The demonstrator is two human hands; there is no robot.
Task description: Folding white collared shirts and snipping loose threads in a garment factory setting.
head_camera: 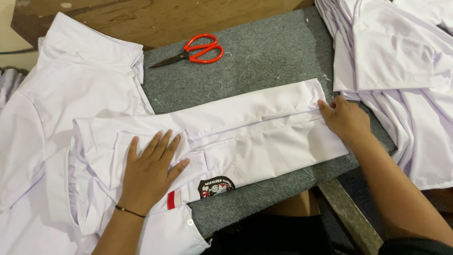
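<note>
Closest to the person, the left hand [150,172] lies flat on a white shirt [245,137]. Its fingers [163,144] are spread wide and press down on the cloth. They hold nothing. A thin black band [128,211] goes round the left wrist.

The white shirt is folded into a long strip. It lies across the grey counter [264,61], from the left hand over to the right hand. Near its front edge there is a round badge [216,187] in black, white and red. Just beside the left hand is a small red and white patch [172,199]. A little white button [190,222] shows on the cloth below that.

The right hand [346,120] is at the other end of the strip. Its fingers [326,109] are close together and touch the fold of the shirt at its right end. Whether they pinch the cloth or just push on it is hard to tell.

Under the left hand and out to the left lies another white shirt [75,85], spread open with its collar at the top.

On the right side there is a pile of white shirts [401,61]. It hangs partly over the edge of the counter.

Farther back, red scissors [191,52] lie on the grey counter, well apart from both hands. Their blades are shut and point left. Small bits of thread lie around them.

Behind the grey cover is a brown wooden top [155,19].
</note>
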